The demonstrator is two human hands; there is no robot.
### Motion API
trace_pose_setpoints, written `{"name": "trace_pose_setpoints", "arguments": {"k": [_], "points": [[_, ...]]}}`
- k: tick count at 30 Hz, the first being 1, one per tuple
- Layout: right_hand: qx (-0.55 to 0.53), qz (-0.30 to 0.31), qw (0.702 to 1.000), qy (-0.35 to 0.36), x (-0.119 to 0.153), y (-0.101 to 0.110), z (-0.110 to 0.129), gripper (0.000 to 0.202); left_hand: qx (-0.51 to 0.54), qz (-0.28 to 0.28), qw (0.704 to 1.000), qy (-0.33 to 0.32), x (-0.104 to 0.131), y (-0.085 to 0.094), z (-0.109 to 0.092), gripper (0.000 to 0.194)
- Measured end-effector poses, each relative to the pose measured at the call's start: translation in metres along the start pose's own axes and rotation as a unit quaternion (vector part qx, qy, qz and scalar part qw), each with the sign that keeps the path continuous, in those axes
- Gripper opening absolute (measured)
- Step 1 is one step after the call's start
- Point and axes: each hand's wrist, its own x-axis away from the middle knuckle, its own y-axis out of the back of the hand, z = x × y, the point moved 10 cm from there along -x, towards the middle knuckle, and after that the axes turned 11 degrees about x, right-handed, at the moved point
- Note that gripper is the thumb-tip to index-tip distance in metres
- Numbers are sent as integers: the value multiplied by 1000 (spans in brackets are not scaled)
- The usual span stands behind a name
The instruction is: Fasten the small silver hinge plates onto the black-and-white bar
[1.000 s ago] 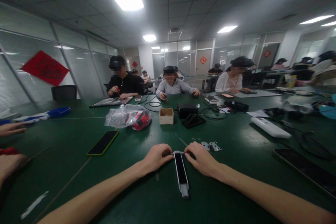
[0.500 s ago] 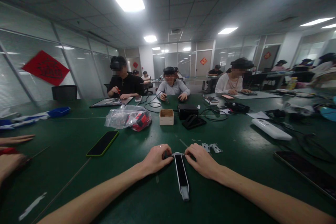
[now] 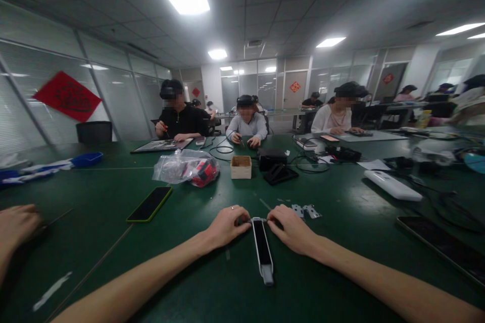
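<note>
On the green table lies a slim white-framed device with a long black face and a grey tip, like a scanning pen (image 3: 262, 247). It points lengthwise toward me. My left hand (image 3: 229, 225) is closed in a pinch at the left side of its far end. At the right side of that same end, my right hand (image 3: 291, 229) pinches too. Small thin grey bits show between the fingertips and the device, too small to name. Just beyond my right hand lie small silvery metal plates (image 3: 306, 210).
A phone with a green edge (image 3: 149, 204) lies at left, near a co-worker's hand (image 3: 18, 227). Farther back are a plastic bag (image 3: 178, 167) with red parts, a small wooden box (image 3: 241, 167) and a black stand (image 3: 281, 174). A white device (image 3: 392, 185) and a dark phone (image 3: 439, 242) lie at right.
My hands and the pen-like device stay nearly in place; the view shifts slightly. At left, the co-worker's hand has moved, and the red thing by it is no longer seen.
</note>
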Motion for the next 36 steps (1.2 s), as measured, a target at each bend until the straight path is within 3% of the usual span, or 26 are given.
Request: {"name": "trace_pose_setpoints", "arguments": {"k": [19, 36], "points": [[-8, -2, 1000, -5, 0, -3, -2, 18, -13, -11, 999, 35, 3, 3, 1, 18], [-8, -1, 1000, -7, -1, -2, 0, 17, -21, -14, 1000, 9, 4, 4, -4, 11]]}}
